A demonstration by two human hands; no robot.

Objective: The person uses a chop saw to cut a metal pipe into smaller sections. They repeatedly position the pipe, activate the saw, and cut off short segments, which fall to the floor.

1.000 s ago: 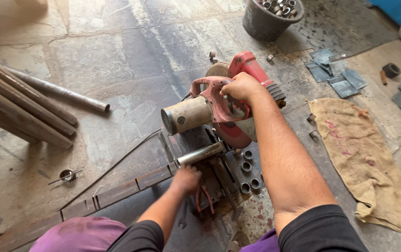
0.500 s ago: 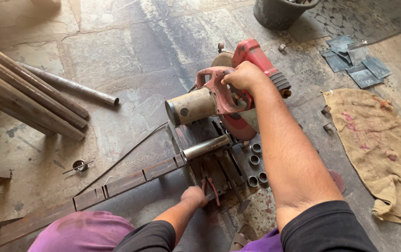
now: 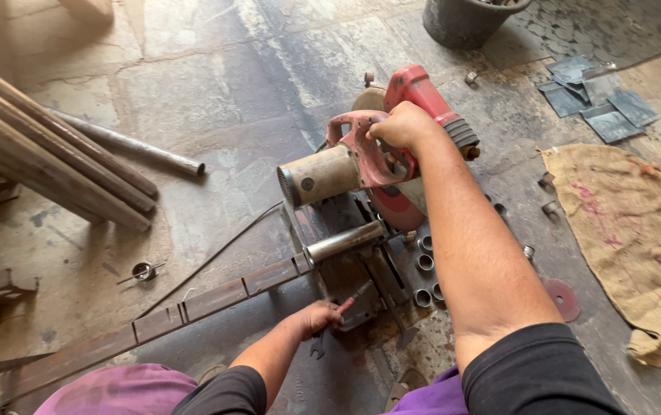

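Both your hands are on the saw (image 3: 380, 165): your right hand (image 3: 401, 125) wraps its raised handle, ready to lower the blade. Your left hand (image 3: 315, 317) grips the vise crank at the base, clamping the pipe (image 3: 343, 240) under the blade.

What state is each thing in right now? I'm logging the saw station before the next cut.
Chop saw: head raised, blade clear of the work.
Right hand: closed around the saw's handle.
Left hand: gripping the vise handle at the saw's base.
Short pipe: lying across the vise.
Flat steel bar: lying on the floor, leading to the saw.
Cut rings: loose beside the base.
Burlap sack: spread on the floor.
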